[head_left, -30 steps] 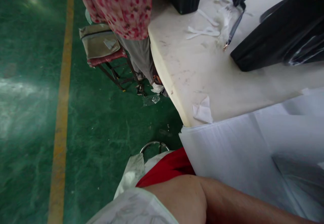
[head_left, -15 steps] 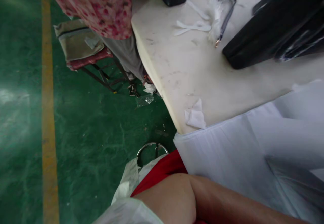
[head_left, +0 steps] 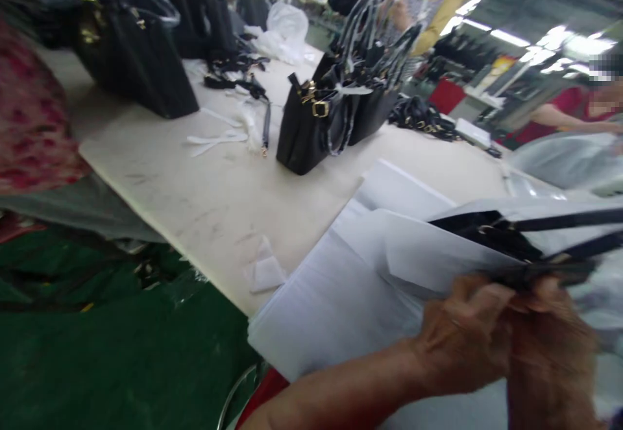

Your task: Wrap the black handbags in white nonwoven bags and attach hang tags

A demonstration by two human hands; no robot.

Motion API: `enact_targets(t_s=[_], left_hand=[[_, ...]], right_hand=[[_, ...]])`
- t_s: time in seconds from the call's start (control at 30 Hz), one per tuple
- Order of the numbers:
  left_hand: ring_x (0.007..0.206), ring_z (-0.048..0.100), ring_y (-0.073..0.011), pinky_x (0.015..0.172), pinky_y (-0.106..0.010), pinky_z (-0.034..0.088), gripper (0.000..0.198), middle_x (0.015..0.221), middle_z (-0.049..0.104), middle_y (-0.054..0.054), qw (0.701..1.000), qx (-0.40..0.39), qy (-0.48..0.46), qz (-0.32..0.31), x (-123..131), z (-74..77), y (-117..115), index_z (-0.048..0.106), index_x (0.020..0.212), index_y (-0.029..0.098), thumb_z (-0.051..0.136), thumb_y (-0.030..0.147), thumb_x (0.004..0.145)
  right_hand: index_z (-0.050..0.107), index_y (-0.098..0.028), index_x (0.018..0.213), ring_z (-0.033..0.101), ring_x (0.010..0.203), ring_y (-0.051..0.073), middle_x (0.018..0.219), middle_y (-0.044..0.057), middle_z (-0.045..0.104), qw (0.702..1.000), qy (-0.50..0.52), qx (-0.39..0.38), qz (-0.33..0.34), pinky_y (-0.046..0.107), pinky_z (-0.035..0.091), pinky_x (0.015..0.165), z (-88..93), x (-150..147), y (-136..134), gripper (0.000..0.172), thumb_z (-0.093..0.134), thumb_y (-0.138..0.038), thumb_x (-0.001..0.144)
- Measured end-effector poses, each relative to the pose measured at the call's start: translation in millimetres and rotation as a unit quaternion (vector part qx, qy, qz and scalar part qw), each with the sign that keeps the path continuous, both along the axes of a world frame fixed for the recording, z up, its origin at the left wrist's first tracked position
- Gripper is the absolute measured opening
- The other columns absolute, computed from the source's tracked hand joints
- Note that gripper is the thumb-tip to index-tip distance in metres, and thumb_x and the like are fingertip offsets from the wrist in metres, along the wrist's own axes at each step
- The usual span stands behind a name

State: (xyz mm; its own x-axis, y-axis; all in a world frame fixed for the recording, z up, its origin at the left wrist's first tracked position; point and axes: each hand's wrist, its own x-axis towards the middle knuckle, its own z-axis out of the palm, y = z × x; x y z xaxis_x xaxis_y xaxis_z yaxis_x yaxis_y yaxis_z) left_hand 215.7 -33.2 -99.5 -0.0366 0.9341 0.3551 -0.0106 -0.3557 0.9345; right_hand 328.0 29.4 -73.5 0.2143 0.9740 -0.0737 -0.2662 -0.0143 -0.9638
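Observation:
My left hand (head_left: pixel 462 336) and my right hand (head_left: pixel 552 352) meet at the lower right, both smeared by motion. Their fingers curl round a black strap (head_left: pixel 506 238) with gold hardware, which runs off to the right between white paper sheets (head_left: pixel 428 255). Under my hands lies a stack of large white paper sheets (head_left: pixel 326 300) at the corner of the cream table (head_left: pixel 204 190). My left forearm comes in from the bottom edge.
A black handbag (head_left: pixel 311 128) stands mid-table, with a larger black bag (head_left: pixel 141 67) at the far left and loose black straps (head_left: pixel 423 119) behind. A folded paper scrap (head_left: pixel 265 268) lies near the edge. A person in floral cloth (head_left: pixel 29 125) stands left; other people work across the table. Green floor (head_left: pixel 97 358) lies below.
The view has swung up from the floor and table corner to the whole table. My hands, unseen before, now show at the lower right, closed on a black strap among white paper.

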Motion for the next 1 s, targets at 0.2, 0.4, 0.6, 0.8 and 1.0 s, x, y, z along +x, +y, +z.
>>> enact_targets(t_s=[0.2, 0.4, 0.6, 0.8, 1.0], left_hand=[[0.1, 0.06, -0.0176, 0.085, -0.03, 0.053, 0.042, 0.117, 0.057, -0.006, 0.999, 0.037, -0.021, 0.02, -0.4, -8.0, 5.7, 0.05, 0.117, 0.025, 0.046, 0.006, 0.08], [0.051, 0.055, -0.0032, 0.052, -0.02, 0.05, 0.034, 0.116, 0.055, -0.004, 0.997, -0.05, -0.044, -0.029, -2.2, -7.5, 4.1, 0.053, 0.113, 0.024, 0.049, 0.012, 0.081], [0.064, 0.056, -0.0074, 0.056, -0.02, 0.049, 0.033, 0.111, 0.059, -0.006, 0.996, 0.049, 0.055, 0.052, -10.0, 1.6, 9.5, 0.061, 0.113, 0.022, 0.055, 0.015, 0.08], [0.084, 0.059, -0.0154, 0.071, -0.026, 0.051, 0.026, 0.098, 0.065, -0.006, 0.981, 0.118, 0.111, 0.106, -28.8, 8.5, 23.1, 0.068, 0.103, 0.021, 0.062, 0.023, 0.078], [0.067, 0.06, -0.0119, 0.066, -0.024, 0.051, 0.014, 0.075, 0.068, 0.0, 0.98, 0.078, -0.04, 0.178, -30.1, 21.1, 42.0, 0.071, 0.081, 0.019, 0.07, 0.029, 0.071]], right_hand=[[0.059, -0.02, 0.06, 0.032, 0.037, 0.0, 0.049, -0.009, 0.049, 0.994, 0.077, 0.07, 0.02, 0.013, 0.029, 0.032, 3.6, -23.4, 0.6, 0.032, 0.086, -0.032, 0.047], [0.06, -0.02, 0.063, 0.038, 0.038, 0.003, 0.044, -0.009, 0.047, 0.988, 0.121, 0.089, 0.018, 0.017, 0.037, 0.04, 3.5, -32.1, -2.7, 0.027, 0.082, -0.032, 0.053], [0.06, -0.018, 0.062, 0.041, 0.039, 0.006, 0.045, -0.006, 0.051, 0.989, 0.066, 0.078, 0.104, 0.018, 0.031, 0.038, 0.7, -24.2, -8.3, 0.033, 0.077, -0.047, 0.063], [0.067, -0.021, 0.08, 0.051, 0.047, 0.008, 0.06, -0.005, 0.059, 0.977, -0.043, 0.125, 0.168, 0.022, 0.043, 0.047, -3.2, -10.7, -21.4, 0.026, 0.071, -0.046, 0.071], [0.059, -0.019, 0.063, 0.045, 0.048, 0.006, 0.055, -0.007, 0.053, 0.982, -0.007, 0.157, 0.104, 0.019, 0.038, 0.045, -8.7, -16.6, -18.8, 0.025, 0.079, -0.033, 0.056]])
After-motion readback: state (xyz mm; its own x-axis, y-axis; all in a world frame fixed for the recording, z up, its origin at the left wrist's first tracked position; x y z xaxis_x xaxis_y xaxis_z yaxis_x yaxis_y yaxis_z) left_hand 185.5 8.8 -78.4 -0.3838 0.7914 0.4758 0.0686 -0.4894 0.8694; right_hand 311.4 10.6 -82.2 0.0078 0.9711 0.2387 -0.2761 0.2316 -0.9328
